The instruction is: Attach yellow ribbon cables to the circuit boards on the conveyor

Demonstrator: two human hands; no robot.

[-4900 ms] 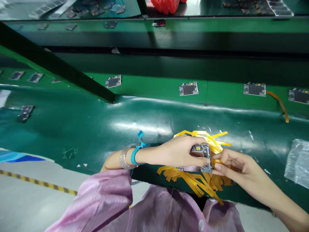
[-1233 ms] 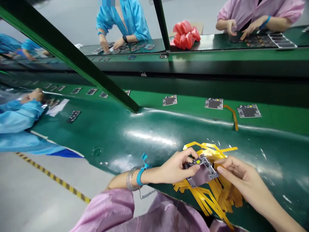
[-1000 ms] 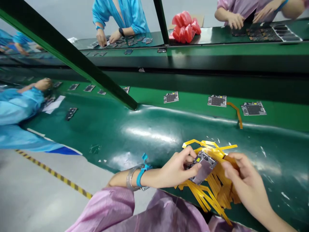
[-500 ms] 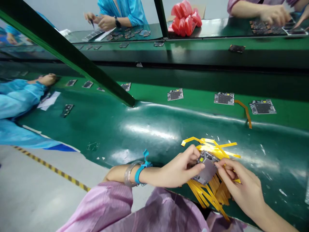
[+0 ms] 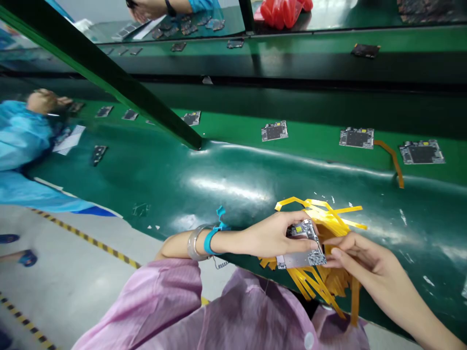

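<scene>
Board [image 5: 299,261] and ribbon [image 5: 329,250] are both in hand by the front edge of the bench [image 5: 153,170], over a loose pile [image 5: 328,223] of yellow-orange strips. The left hand [image 5: 268,236] keeps a closed grip on the board, thumb across its face and forefinger along its far edge. At the board's right edge, the right hand [image 5: 368,260] has its grip pinched on the ribbon's end; whether ribbon and board touch is too small to tell. An orange length [image 5: 355,301] hangs below that hand, perhaps another strip; I cannot tell. On the left wrist are a blue strap [image 5: 210,241] and a clear bangle [image 5: 195,243].

Beyond the bench, spaced boards [image 5: 275,131] lie flat along a green surface, one with an orange tail [image 5: 392,155]. A post [image 5: 146,102] slants down from upper left. At far left, a co-worker's blue sleeve [image 5: 22,131] shows near a striped sheet [image 5: 69,140].
</scene>
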